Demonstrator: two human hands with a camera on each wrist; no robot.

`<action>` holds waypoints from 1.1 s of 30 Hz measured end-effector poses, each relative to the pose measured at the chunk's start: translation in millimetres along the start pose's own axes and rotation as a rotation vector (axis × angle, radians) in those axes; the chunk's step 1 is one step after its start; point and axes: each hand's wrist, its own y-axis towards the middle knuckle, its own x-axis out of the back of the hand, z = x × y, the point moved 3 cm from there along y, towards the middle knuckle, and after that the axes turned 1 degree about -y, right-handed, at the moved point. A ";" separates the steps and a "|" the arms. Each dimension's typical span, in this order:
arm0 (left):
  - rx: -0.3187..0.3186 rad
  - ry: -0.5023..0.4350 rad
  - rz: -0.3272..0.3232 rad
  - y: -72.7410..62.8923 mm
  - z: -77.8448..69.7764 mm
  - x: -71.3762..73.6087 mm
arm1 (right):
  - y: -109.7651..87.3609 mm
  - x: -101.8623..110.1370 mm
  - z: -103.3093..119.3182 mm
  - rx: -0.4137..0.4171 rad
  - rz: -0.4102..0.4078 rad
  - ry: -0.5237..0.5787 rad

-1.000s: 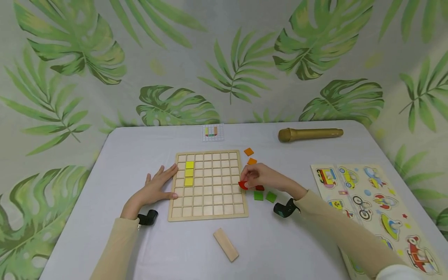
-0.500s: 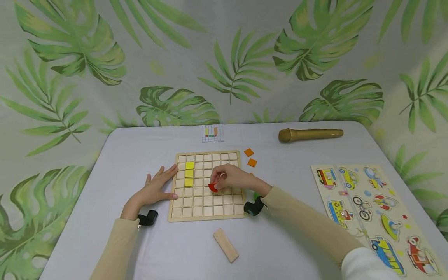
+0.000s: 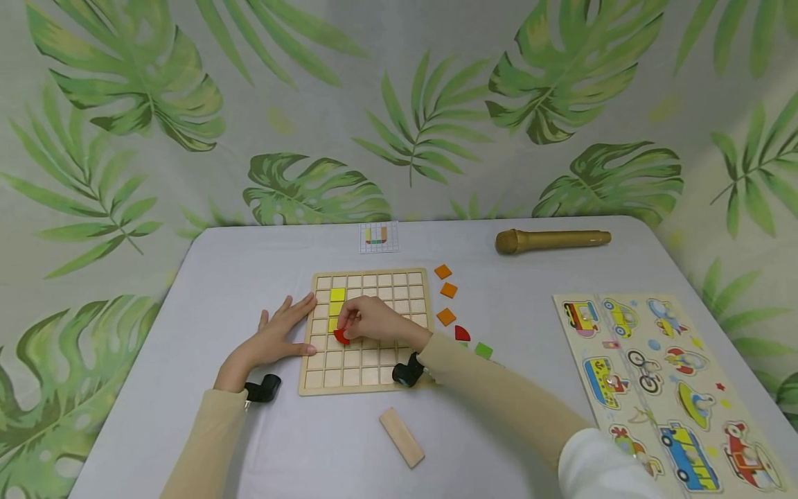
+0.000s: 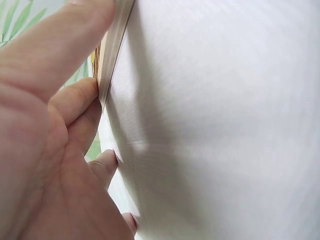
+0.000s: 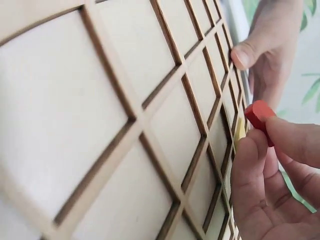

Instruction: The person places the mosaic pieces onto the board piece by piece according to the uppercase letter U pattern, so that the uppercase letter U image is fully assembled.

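Observation:
A wooden grid board (image 3: 370, 378) lies on the table with yellow square tiles (image 3: 337, 294) in one column at its left. Between thumb and fingers my right hand (image 3: 374, 320) pinches a red quarter-circle tile (image 3: 341, 337), just below the lowest yellow tile. In the right wrist view this red tile (image 5: 260, 119) is seen edge-on, above the grid. My left hand (image 3: 277, 337) rests against the board's left edge, thumb and fingers spread. The left wrist view has that hand (image 4: 55, 135) touching the board's side (image 4: 111, 55).
Right of the board lie orange square tiles (image 3: 446, 317), another red quarter-circle tile (image 3: 462, 333) and green tiles (image 3: 483, 350). A pattern card (image 3: 379, 238) and a gold microphone (image 3: 553, 240) lie at the back. A wooden block (image 3: 402, 436) is in front; a vehicle puzzle board (image 3: 661, 374) is at right.
My right hand has carried the red tile left, from the board's right edge across the grid to the yellow column. The left hand has stayed in place.

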 end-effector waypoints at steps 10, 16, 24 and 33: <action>-0.020 -0.007 -0.004 -0.6 0.0 0.0 | 6.3 -14.9 9.6 -0.005 -0.043 -0.159; -0.022 -0.009 -0.006 -1.4 0.3 0.1 | 8.1 -20.6 11.6 0.024 -0.049 -0.307; -0.022 -0.010 -0.007 -2.2 0.1 0.7 | 5.5 -21.8 17.4 0.055 -0.042 -0.426; -0.015 -0.009 -0.008 -0.9 0.3 -0.3 | -8.7 8.4 -6.1 0.045 -0.061 -0.113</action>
